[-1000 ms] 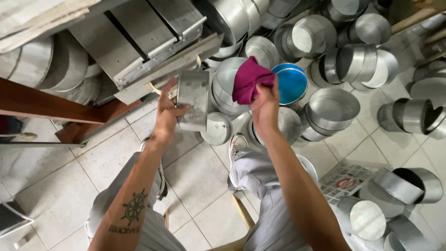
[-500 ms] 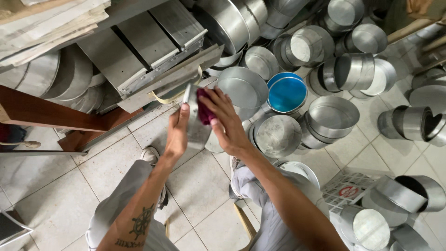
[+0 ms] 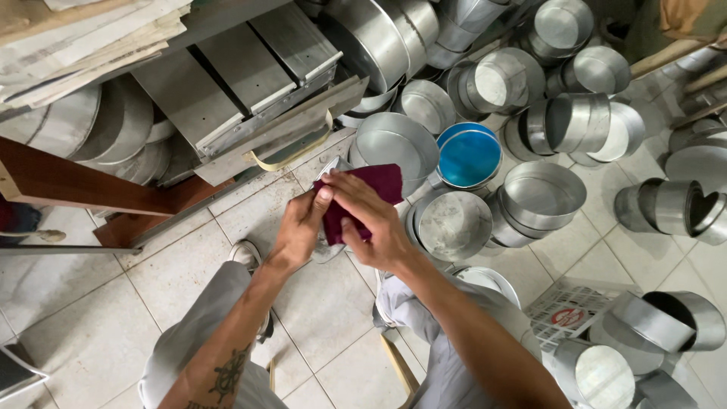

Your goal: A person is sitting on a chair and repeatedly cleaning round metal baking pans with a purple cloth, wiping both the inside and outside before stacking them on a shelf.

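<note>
A maroon cloth (image 3: 362,198) sits at centre. At two o'clock from it, a round tin (image 3: 469,157) shows bright blue inside. Silver-grey pans (image 3: 542,195) lie around on pale, off-white floor tiles (image 3: 91,333). Grey trousers (image 3: 198,326) below.

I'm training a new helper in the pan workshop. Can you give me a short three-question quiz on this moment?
1. True or false: the right hand presses a dark red cloth on the metal piece that the left hand holds.
2. What colour is the inside of the one coloured round pan?
3. The floor is: A) carpet B) pale tiles C) bare wood.

Key: 1 true; 2 blue; 3 B.
</note>
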